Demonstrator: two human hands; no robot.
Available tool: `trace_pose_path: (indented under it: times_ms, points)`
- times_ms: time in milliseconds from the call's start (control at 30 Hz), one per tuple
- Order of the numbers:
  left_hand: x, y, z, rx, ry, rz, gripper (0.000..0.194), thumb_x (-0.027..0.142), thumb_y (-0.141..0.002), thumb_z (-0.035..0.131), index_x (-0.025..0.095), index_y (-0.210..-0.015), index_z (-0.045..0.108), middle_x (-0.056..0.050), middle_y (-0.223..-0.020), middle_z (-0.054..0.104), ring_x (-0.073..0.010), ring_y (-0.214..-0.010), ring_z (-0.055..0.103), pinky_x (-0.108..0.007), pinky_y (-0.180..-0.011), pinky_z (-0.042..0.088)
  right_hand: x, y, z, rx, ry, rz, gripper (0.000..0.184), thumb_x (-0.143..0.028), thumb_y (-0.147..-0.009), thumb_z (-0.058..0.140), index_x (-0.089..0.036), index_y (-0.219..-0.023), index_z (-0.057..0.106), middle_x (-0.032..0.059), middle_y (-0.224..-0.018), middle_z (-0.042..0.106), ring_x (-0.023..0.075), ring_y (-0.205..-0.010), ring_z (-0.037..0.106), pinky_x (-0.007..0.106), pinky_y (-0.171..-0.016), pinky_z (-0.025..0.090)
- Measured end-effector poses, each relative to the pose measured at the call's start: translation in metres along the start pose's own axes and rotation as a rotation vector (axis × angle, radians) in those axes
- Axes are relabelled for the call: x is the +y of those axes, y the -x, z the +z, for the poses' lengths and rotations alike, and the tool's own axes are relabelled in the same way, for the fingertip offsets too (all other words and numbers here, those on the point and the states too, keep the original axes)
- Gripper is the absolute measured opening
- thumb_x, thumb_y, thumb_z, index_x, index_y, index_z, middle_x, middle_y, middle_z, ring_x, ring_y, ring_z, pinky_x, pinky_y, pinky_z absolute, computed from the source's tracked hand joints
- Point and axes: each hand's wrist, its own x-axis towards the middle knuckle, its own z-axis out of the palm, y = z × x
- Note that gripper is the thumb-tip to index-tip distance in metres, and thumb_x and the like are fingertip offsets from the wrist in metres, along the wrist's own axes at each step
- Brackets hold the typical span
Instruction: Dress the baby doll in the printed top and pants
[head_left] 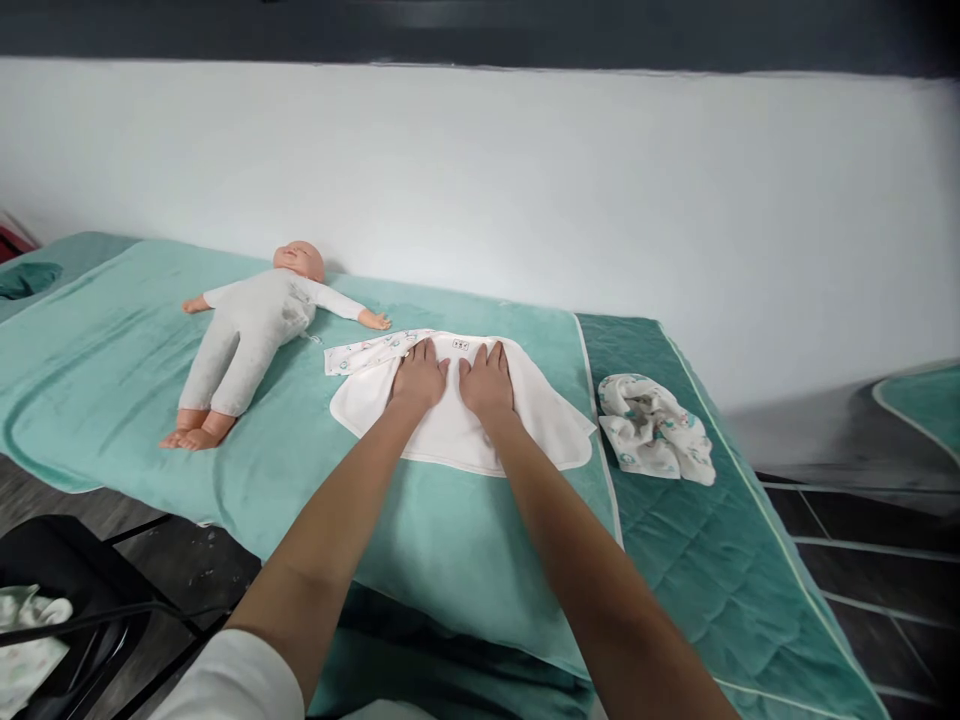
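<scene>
A white baby top (450,430) lies spread out on the green bed cover, its inner side showing and a small label near the neckline. One patterned sleeve (360,352) stretches out to the left. My left hand (420,377) rests flat on the top's left half, fingers extended toward the neckline. Beside it, my right hand (486,380) lies flat on the right half, fingers also extended. Neither hand grips the cloth. To the left, a baby doll (259,310) in a white one-piece lies on its back, arms spread and feet bare.
A crumpled patterned baby garment (656,430) sits on the darker quilted mat (720,570) at the right. The green cover (120,370) reaches along the white wall (480,190). At lower left stands a black chair (67,560) with patterned cloth (30,640) on it.
</scene>
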Motion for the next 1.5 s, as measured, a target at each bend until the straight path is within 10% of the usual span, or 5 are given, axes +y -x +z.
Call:
trace_pose_path:
  times_ms: [1067,1267,1500]
  points:
    - [-0.035,0.196,-0.013,0.211,0.119,0.275,0.046,0.039,-0.104,0.04,0.022,-0.144,0.055,-0.009,-0.162,0.044,-0.0264,-0.155,0.034,-0.049,-0.127,0.033,0.024,0.196,-0.022,0.077,0.025,-0.371,0.062,-0.045,-0.107,0.03,-0.008,-0.156,0.041,0.0175,-0.166,0.028,0.03,-0.156,0.026,0.05,-0.125,0.026]
    - [-0.096,0.171,-0.02,0.496,0.328,0.032,0.039,0.034,-0.101,0.047,0.018,-0.136,0.059,-0.014,-0.146,0.059,-0.0254,-0.142,0.049,-0.046,-0.12,0.041,0.029,0.223,-0.027,0.017,-0.07,-0.404,0.063,-0.046,-0.106,0.036,-0.012,-0.158,0.039,0.015,-0.168,0.024,0.0303,-0.157,0.022,0.054,-0.126,0.026]
    - [-0.124,0.098,-0.039,0.232,0.021,-0.133,0.055,0.04,-0.103,0.036,0.021,-0.155,0.042,-0.012,-0.149,0.059,-0.0269,-0.144,0.047,-0.052,-0.125,0.028,-0.017,0.152,-0.031,-0.19,-0.537,-0.315,0.062,-0.046,-0.099,0.048,-0.02,-0.155,0.041,0.0116,-0.161,0.041,0.026,-0.151,0.037,0.046,-0.124,0.035]
